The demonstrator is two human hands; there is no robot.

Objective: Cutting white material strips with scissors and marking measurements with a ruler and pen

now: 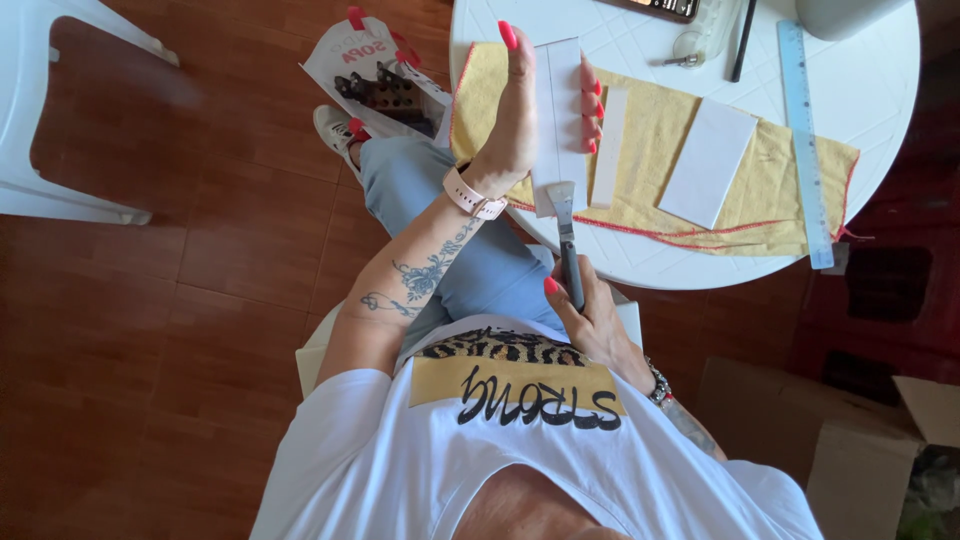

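Upright above the desk's near edge, a white strip (557, 120) stands pinched in the left hand (520, 120), fingers (590, 110) curled over its far edge. Below, the right hand (590, 310) closes its fingers around a scraper (565, 235), blade meeting the strip's lower end. Beyond lie a yellow cloth (660, 130), two more white strips and a blue ruler (805, 140) on the round white desk (880, 90), over reddish floor tiles.

The left hand (530, 110) rose upright at upper centre of the frame, fingers curled in a grip, tattooed forearm slanting down-left. The right hand (590, 315), lower centre, was apparently closed tight.
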